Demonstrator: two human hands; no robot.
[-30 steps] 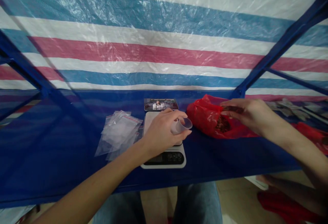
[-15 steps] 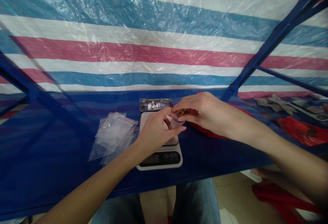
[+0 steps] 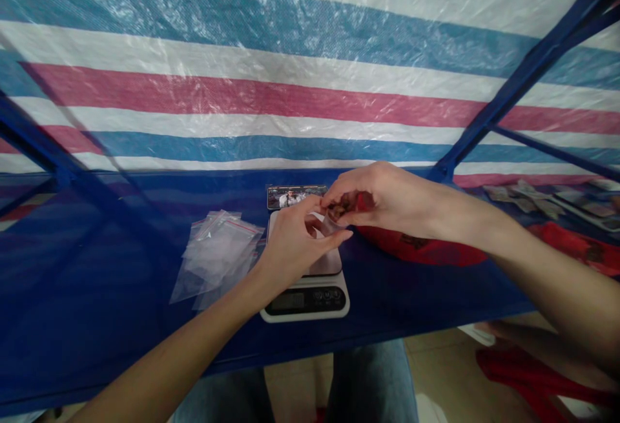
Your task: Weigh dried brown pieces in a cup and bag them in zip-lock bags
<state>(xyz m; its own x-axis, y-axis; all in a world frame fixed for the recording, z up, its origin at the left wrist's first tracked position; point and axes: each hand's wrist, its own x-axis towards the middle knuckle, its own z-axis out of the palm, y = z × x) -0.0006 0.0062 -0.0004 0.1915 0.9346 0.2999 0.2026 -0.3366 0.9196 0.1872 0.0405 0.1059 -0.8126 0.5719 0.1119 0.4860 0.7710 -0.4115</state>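
Over the kitchen scale (image 3: pixel 306 300), my left hand (image 3: pixel 293 236) curls its thumb and fingers round a small clear plastic holder (image 3: pixel 333 224). Fingers cover part of it, so I cannot tell whether it is a cup or a bag. My right hand (image 3: pixel 382 197) pinches brown dried pieces (image 3: pixel 339 207) right at its mouth. To the right, partly under that arm, lies a red bag or sheet (image 3: pixel 426 250) with brown pieces on it. Clear zip bags (image 3: pixel 217 248) lie in a loose pile left of the scale. The display digits are unreadable.
A phone (image 3: pixel 296 197) with a video on its screen stands behind the scale. Blue bars (image 3: pixel 513 81) slant up at both sides before a striped tarp (image 3: pixel 271 97). Another red bag (image 3: pixel 571 245) lies far right. A person's arm (image 3: pixel 537 345) shows low at right.
My right hand has tipped and shifted slightly, bringing the brown pieces down into the mouth of the clear holder. More of the red bag shows below my right arm. The view has shifted slightly.
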